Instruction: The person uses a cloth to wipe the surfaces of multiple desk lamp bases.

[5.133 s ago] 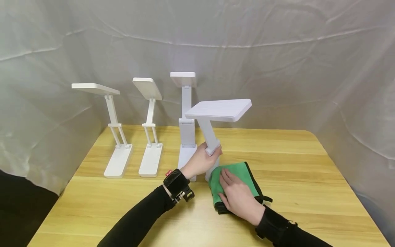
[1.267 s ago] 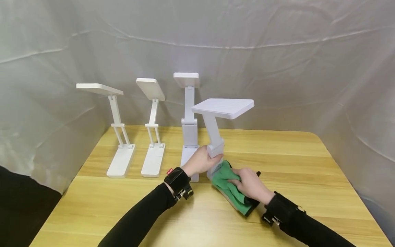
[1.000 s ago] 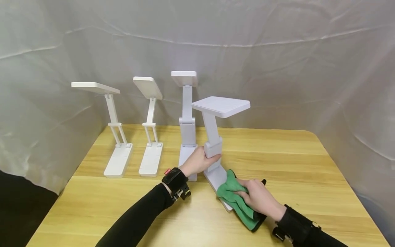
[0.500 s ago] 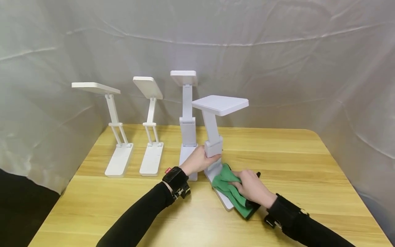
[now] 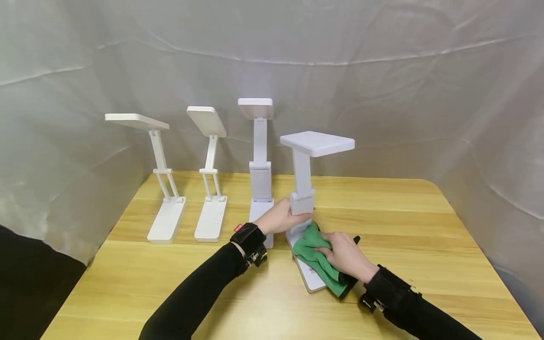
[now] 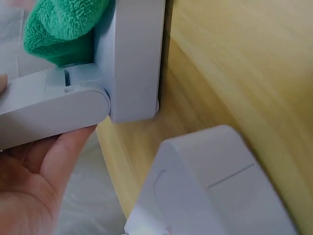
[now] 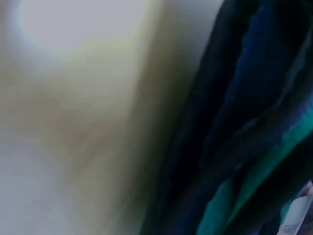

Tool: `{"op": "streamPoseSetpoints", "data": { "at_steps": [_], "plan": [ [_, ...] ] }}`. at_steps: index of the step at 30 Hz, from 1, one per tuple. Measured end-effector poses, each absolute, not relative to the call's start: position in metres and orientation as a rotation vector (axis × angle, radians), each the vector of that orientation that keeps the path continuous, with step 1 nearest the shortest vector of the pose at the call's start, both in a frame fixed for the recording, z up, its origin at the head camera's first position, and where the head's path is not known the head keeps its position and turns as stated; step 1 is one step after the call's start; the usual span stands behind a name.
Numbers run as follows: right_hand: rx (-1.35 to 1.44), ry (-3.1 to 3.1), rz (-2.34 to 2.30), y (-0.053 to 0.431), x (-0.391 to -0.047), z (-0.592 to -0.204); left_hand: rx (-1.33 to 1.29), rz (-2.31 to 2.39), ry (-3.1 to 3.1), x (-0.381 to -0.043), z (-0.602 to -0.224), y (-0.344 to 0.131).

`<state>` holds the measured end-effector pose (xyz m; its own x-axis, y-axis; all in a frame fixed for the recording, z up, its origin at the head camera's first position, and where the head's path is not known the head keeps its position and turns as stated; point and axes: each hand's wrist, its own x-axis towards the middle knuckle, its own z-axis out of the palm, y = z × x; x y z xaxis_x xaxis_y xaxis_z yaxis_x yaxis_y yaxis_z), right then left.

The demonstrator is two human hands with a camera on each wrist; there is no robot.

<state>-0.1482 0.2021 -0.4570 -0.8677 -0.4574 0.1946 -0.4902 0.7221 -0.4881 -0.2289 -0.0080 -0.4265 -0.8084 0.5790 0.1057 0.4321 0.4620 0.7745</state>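
Note:
In the head view, my left hand (image 5: 278, 218) grips the lower arm of a white folding desk lamp (image 5: 302, 172), just above its base. My right hand (image 5: 346, 255) pinches a bunched green cloth (image 5: 315, 251) with black edging and presses it on the top of that base. The base's near end shows bare beside the cloth. In the left wrist view, thumb and fingers of the left hand (image 6: 36, 191) lie around the lamp arm (image 6: 58, 110) by its hinge, and the fluffy cloth (image 6: 66, 27) touches the base. The right wrist view is blurred, mostly the cloth's dark edge (image 7: 210, 152).
Three similar white lamps stand unfolded in a row on the left: one at far left (image 5: 166, 219), a second (image 5: 211, 219), and a third (image 5: 260, 184) close beside my left hand. Pale fabric (image 5: 382, 104) hangs behind the wooden table (image 5: 403, 222).
From lying flat under my right hand, the cloth became bunched in its fingers. It slid to the base's near end, then back toward the hinge. The held lamp shifted slightly right.

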Motion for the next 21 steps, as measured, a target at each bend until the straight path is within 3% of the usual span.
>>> {"op": "streamPoseSetpoints", "data": {
  "at_steps": [5, 11, 14, 21],
  "plan": [
    [0.845, -2.787, 0.763, 0.21, -0.131, -0.461, 0.894, 1.266, 2.528, -0.234, -0.43, -0.005],
    [1.198, -2.693, 0.751, 0.215, -0.112, -0.46, 0.94, 1.261, 2.482, -0.239, -0.432, -0.006],
    [1.312, -2.737, 0.803, 0.209, -0.118, -0.457, 0.983, 1.247, 2.454, -0.245, -0.431, -0.003],
    [1.246, -2.799, 0.681, 0.194, -0.142, -0.455, 1.015, 1.222, 2.415, -0.253, -0.431, 0.005]
  ]
}}
